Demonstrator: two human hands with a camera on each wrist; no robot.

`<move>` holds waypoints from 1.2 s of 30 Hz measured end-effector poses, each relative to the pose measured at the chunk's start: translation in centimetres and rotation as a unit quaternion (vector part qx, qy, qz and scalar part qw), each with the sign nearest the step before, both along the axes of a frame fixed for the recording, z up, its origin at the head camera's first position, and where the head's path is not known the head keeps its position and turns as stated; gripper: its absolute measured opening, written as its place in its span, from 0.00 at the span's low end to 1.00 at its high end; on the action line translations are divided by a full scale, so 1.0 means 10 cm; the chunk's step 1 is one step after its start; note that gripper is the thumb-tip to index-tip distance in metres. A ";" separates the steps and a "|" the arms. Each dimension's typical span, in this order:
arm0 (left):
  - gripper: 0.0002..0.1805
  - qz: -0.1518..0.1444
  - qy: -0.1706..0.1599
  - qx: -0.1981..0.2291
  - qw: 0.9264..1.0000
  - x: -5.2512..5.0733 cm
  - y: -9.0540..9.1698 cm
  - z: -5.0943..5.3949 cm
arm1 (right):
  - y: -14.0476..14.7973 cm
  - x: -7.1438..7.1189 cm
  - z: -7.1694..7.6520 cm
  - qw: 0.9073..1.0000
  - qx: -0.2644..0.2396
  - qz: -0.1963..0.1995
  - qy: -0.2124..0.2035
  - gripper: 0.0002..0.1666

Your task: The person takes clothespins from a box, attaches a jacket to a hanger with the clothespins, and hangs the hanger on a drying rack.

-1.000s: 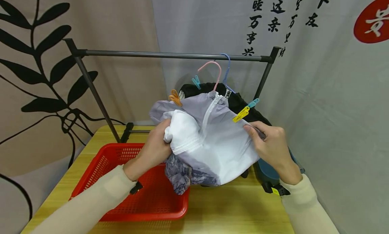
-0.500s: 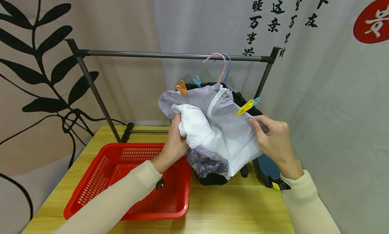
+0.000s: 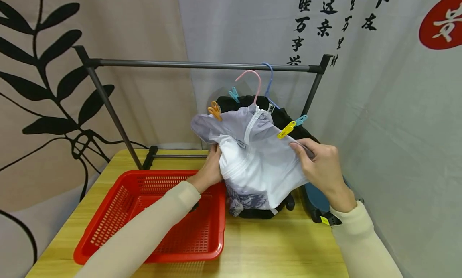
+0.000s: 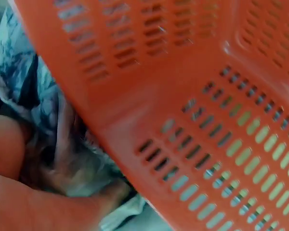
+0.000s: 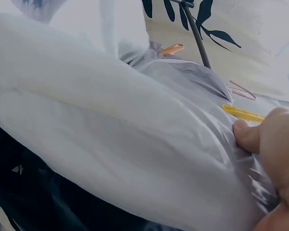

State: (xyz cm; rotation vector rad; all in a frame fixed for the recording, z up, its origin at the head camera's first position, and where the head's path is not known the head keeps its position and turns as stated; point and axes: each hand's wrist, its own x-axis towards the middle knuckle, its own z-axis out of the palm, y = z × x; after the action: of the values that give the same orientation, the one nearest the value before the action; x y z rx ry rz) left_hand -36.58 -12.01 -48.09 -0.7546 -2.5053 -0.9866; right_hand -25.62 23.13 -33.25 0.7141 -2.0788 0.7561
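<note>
A light grey and white zip-up jacket (image 3: 267,165) with a dark patterned lower part hangs on a pink hanger (image 3: 258,85), whose hook is off the rail. An orange clothespin (image 3: 215,110) sits at its left shoulder side and a yellow clothespin (image 3: 286,130) at its right. My left hand (image 3: 211,169) grips the jacket's left side, its fingertips hidden by cloth in the head view; fabric lies between thumb and fingers (image 4: 48,202) in the left wrist view. With thumb and fingers my right hand (image 3: 321,165) pinches the jacket's right edge, just below the yellow clothespin.
A dark metal rack's rail (image 3: 173,63) crosses behind. A black garment (image 3: 283,119) hangs there on a blue hanger (image 3: 268,81) with light-blue clothespins (image 3: 234,94). The red basket (image 3: 86,238) stands on the wooden table (image 3: 274,250). A blue object (image 3: 317,197) lies behind my right wrist.
My left hand has moved right, drawing the jacket's left side inward over the basket's right edge. The pink hook rose toward the rail, then dropped slightly and tipped left. My right hand keeps its grip.
</note>
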 end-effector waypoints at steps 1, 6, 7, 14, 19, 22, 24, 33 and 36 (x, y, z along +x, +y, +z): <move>0.48 0.007 0.006 -0.021 1.000 -0.27 -0.09 -0.28 | 0.00 0.00 0.00 1.000 0.001 0.001 -0.001 0.03; 0.46 0.067 0.013 -0.106 0.992 -0.99 -0.42 -1.10 | -0.02 -0.02 -0.01 1.000 0.010 0.001 0.001 0.04; 0.45 0.067 -0.009 -0.108 0.992 -0.81 -0.41 -0.88 | -0.02 -0.03 -0.01 1.000 0.010 0.001 0.002 0.04; 0.43 0.068 -0.162 -0.133 0.976 0.44 -0.38 0.83 | -0.02 -0.04 -0.02 1.000 0.007 -0.011 0.013 0.05; 0.42 0.108 -0.175 -0.105 0.973 0.86 -0.42 1.16 | 0.01 -0.03 -0.03 1.000 -0.001 -0.020 0.018 0.04; 0.34 0.090 -0.122 -0.070 0.986 1.02 -0.34 1.19 | 0.02 -0.03 -0.02 1.000 -0.004 -0.026 0.017 0.04; 0.28 0.060 -0.089 -0.059 0.992 1.11 -0.24 1.18 | 0.02 -0.03 -0.02 0.999 -0.004 -0.029 0.017 0.05; 0.26 -0.040 -0.106 -0.110 0.987 1.15 0.22 0.94 | -0.02 -0.03 0.01 0.999 -0.008 -0.027 0.016 0.05; 0.34 -0.027 -0.124 -0.155 0.980 1.08 0.30 0.84 | -0.04 -0.02 0.00 1.000 -0.005 -0.024 0.019 0.05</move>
State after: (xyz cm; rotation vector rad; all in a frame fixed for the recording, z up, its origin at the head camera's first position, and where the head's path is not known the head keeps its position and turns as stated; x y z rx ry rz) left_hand -25.82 -9.05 -39.67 -0.8363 -2.9150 -0.7536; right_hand -25.84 22.69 -33.30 0.6663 -2.0498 0.7212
